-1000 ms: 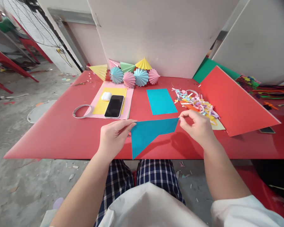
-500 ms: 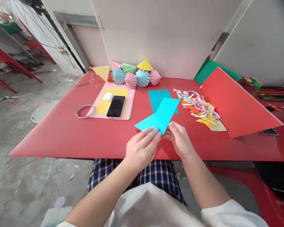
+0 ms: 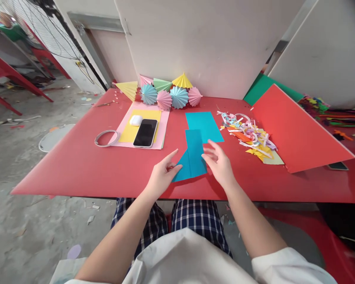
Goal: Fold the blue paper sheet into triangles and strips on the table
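A folded sheet of blue paper sits at the near middle of the table, a crease running down it and its lower left part slanting out. My left hand has the slanted left edge at its thumb, the index finger stretched out above; what its other fingers do beneath is hidden. By the right edge is my right hand, fingers apart and curved, fingertips at or just beside the paper. Behind the folded piece, partly covered by it, lies a flat blue sheet.
Pleated paper fans stand along the back. To the left are a phone, a white case, stacked paper and a tape roll. Paper scraps and a leaning red board occupy the right.
The folded blue paper has turned more upright and come down toward the table. My hands have moved apart, the left toward its left edge, and the right hand's fingers have spread.
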Demonstrator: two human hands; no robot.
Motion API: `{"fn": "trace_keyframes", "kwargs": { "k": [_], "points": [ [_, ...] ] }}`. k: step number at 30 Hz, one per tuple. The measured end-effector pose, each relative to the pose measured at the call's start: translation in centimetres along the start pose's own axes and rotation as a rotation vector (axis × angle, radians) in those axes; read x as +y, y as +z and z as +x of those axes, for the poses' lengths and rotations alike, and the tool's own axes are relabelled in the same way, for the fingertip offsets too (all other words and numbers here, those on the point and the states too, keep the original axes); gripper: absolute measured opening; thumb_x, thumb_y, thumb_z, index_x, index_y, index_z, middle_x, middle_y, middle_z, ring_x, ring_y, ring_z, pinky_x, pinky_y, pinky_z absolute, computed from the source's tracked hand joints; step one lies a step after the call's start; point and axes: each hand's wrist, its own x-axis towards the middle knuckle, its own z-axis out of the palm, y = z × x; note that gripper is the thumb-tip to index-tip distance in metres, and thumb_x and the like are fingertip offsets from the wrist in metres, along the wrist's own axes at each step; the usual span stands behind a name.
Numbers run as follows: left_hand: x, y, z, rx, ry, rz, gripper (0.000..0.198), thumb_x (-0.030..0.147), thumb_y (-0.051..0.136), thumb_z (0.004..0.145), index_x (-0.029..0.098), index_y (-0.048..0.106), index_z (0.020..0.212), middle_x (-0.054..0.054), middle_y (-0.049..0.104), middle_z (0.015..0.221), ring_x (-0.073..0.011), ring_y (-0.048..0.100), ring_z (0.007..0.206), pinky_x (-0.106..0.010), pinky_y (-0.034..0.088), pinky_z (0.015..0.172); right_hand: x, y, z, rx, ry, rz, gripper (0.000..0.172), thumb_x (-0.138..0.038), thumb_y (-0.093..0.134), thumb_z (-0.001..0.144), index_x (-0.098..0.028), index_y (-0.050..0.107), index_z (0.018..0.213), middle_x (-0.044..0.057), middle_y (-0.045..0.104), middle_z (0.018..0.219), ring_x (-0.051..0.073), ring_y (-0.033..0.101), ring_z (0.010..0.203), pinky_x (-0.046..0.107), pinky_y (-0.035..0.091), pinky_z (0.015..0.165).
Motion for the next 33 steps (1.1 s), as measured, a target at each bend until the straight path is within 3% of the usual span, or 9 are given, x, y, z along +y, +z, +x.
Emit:
{"fn": "trace_keyframes", "kwargs": {
  "k": [2,4,7,13,18,21,26,29,33],
  "points": [
    [-0.3,0.4,-0.1,0.026,-0.028,-0.098,0.055,0.037,0.055,0.081,0.023,0.041,0.131,0.006,0.048,0.058,-0.0073,0.042,0.049,-0.019,0.036,0.048,0.0,1.0,-0.5,0.072,-0.186,-0.238,0.066,-0.047,0.054,0.078,-0.025,0.032,0.136,0.01,0.046,0.132,0.024,0.048,0.115,0.04,0.045,0.091],
    [-0.4,1.0,-0.2,0.034,-0.039,-0.143,0.054,0.036,0.057,0.079,0.023,0.043,0.13,0.005,0.053,0.062,-0.0081,0.045,0.052,-0.019,0.038,0.051,-0.1,1.9,-1.0,0.018,-0.313,-0.431,0.069,-0.046,0.055,0.077,-0.026,0.028,0.138,0.009,0.04,0.137,0.026,0.04,0.123,0.042,0.041,0.095],
    [-0.6,1.5,-0.3,0.023,-0.044,-0.161,0.053,0.037,0.056,0.079,0.023,0.043,0.129,0.003,0.057,0.068,-0.009,0.049,0.055,-0.019,0.04,0.052,0.1,2.8,-1.3,-0.047,-0.365,-0.583,0.062,-0.035,0.051,0.081,-0.024,0.028,0.138,0.01,0.046,0.131,0.027,0.043,0.119,0.041,0.045,0.09],
    [-1.6,0.6,-0.2,0.039,-0.034,0.032,0.046,0.039,0.052,0.083,0.027,0.044,0.127,0.002,0.061,0.071,-0.0123,0.057,0.06,-0.022,0.045,0.056,1.0,1.4,-0.3,0.017,-0.244,-0.671,0.056,-0.018,0.04,0.082,-0.025,0.031,0.137,0.009,0.062,0.106,0.023,0.059,0.095,0.032,0.049,0.068],
    [-1.7,-0.4,0.5,0.117,0.132,0.691,0.03,0.032,0.046,0.087,0.026,0.058,0.113,-0.004,0.065,0.099,-0.0222,0.06,0.087,-0.031,0.049,0.07,1.8,-0.2,0.2,0.084,-0.128,-0.621,0.053,-0.022,0.044,0.082,-0.023,0.036,0.134,0.007,0.066,0.097,0.021,0.062,0.08,0.03,0.047,0.062],
    [-1.4,0.9,1.8,0.16,0.324,0.891,0.031,0.025,0.038,0.09,0.021,0.06,0.11,-0.008,0.057,0.118,-0.0252,0.051,0.11,-0.036,0.046,0.086,2.3,-0.5,0.0,0.051,-0.108,-0.602,0.045,-0.024,0.044,0.082,-0.023,0.047,0.126,0.007,0.066,0.093,0.02,0.062,0.076,0.029,0.046,0.061],
    [-2.2,4.9,4.1,-0.079,0.533,0.96,0.041,0.031,0.033,0.093,0.008,0.048,0.124,-0.016,0.043,0.134,-0.026,0.032,0.129,-0.041,0.032,0.104,3.4,-1.1,-0.8,-0.023,-0.063,-0.595,0.034,-0.028,0.043,0.083,-0.023,0.058,0.113,0.005,0.067,0.086,0.019,0.061,0.073,0.03,0.048,0.061],
    [-2.8,5.9,4.3,-0.107,0.509,1.006,0.052,0.04,0.032,0.093,0.005,0.039,0.131,-0.018,0.035,0.139,-0.0273,0.028,0.131,-0.042,0.026,0.107,3.7,-1.8,-1.2,0.031,-0.121,-0.737,0.031,-0.029,0.045,0.083,-0.023,0.062,0.108,0.008,0.064,0.093,0.023,0.06,0.084,0.035,0.049,0.068],
    [-3.1,5.9,3.9,-0.069,0.53,1.013,0.053,0.043,0.031,0.092,0.009,0.038,0.133,-0.017,0.033,0.141,-0.0281,0.027,0.131,-0.043,0.024,0.107,3.3,-1.9,-0.8,0.041,-0.404,-0.932,0.032,-0.019,0.043,0.084,-0.023,0.064,0.107,0.01,0.055,0.121,0.028,0.043,0.117,0.044,0.04,0.092]
  ]
}}
